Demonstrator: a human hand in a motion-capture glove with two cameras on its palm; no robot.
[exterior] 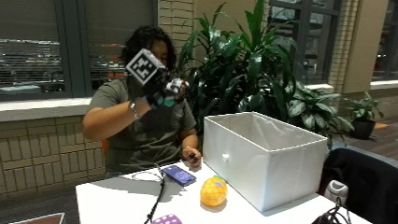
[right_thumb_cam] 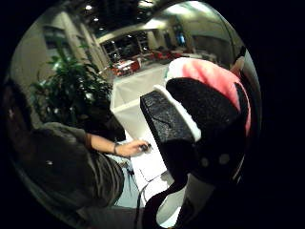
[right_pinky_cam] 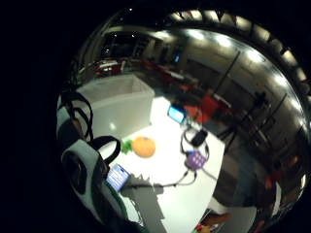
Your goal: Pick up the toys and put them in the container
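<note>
One yellow pineapple-shaped plastic toy (exterior: 213,191) stands on the white worktop (exterior: 118,198), just beside the near wall of the open white fabric storage container (exterior: 264,156), while the person's black-gloved right hand (exterior: 160,88) is raised to about face height, well apart from both. The toy lies below and forward of that hand, toward the container side of the worktop; from the little-finger side of the palm it shows as an orange-yellow oval with a green leafy tuft (right_pinky_cam: 127,145), its long axis running roughly along the container's wall, though in the outside view it seems to stand upright, so its exact lie is hard to fix. The gloved hand's fingers are curled round a rounded pink-and-white toy (right_thumb_cam: 209,78), which fills much of the thumb-side palm camera and sits pressed against the black glove; seen from outside, only a small pale object shows between the fingers. The bare left hand (exterior: 193,156) rests low at the worktop's far edge, beside a dark smartphone (exterior: 179,175), and is the nearer of the two hands to the pineapple. The container's mouth opens upward, below and to the side of the raised hand, so the coming move looks to be a carry across and down over its rim.
</note>
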